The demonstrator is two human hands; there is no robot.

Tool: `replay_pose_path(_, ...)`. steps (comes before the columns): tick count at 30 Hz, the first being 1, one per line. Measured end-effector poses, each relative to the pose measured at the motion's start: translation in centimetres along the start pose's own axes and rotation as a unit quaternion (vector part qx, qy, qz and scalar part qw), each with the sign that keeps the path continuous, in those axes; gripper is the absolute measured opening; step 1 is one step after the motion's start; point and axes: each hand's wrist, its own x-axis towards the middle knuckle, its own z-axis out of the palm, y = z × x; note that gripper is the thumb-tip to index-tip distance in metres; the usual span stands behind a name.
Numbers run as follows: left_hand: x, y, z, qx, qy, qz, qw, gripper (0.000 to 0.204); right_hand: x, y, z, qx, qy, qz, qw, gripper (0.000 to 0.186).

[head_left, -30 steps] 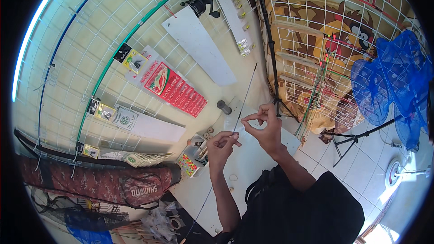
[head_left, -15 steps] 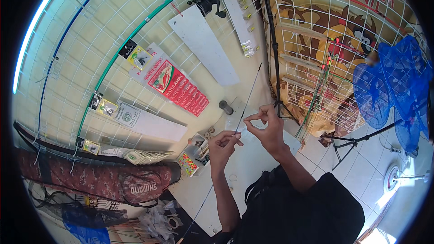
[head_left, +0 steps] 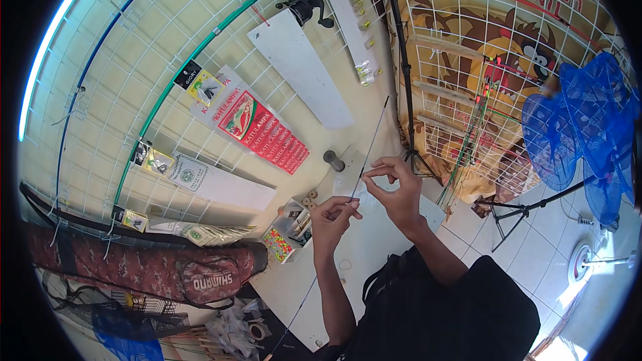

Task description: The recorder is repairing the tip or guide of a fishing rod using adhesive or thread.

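Observation:
A slim fishing rod [head_left: 370, 147] runs slantwise across the white table, its thin dark tip pointing up and away. My left hand [head_left: 330, 227] grips it between thumb and fingers, and its bluish lower length passes down beside my left forearm. Beside the rod's dark upper section is my right hand [head_left: 399, 194], with thumb and fingertips drawn together in a pinch against or very close to the shaft. Whatever lies in that pinch is too small to make out.
On the white table [head_left: 281, 294] stand a grey cylinder [head_left: 332, 159] and a divided box [head_left: 291, 230] with bright beads. Wire racks [head_left: 221, 40] hold packets and a green rod with a reel [head_left: 306, 8]. A camouflage bag [head_left: 154, 264] lies left; blue nets [head_left: 592, 127] hang right.
The rod's tip has shifted slightly to the right. My right hand's fingers have moved a little, staying at the shaft. My left hand keeps its grip nearly in place.

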Motion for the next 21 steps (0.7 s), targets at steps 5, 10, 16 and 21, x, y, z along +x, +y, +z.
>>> replay_pose_path(5,0.0,0.0,-0.1,0.002,-0.014,0.003,1.0,0.012,0.7,0.2,-0.3,0.009,-0.046,0.042,0.998,0.035)
replay_pose_path(10,-0.1,-0.1,-0.3,0.001,-0.021,-0.005,1.0,0.012,0.8,1.0,-0.5,0.147,-0.095,0.104,0.979,0.025)
replay_pose_path(16,0.0,-0.1,-0.3,-0.002,-0.025,-0.002,1.0,0.012,0.7,1.9,-0.7,0.209,-0.109,0.131,0.963,0.018)
replay_pose_path(21,-0.1,0.2,-0.2,0.001,-0.02,-0.005,1.0,0.012,1.1,2.1,-1.2,0.169,-0.114,0.13,0.97,0.016)
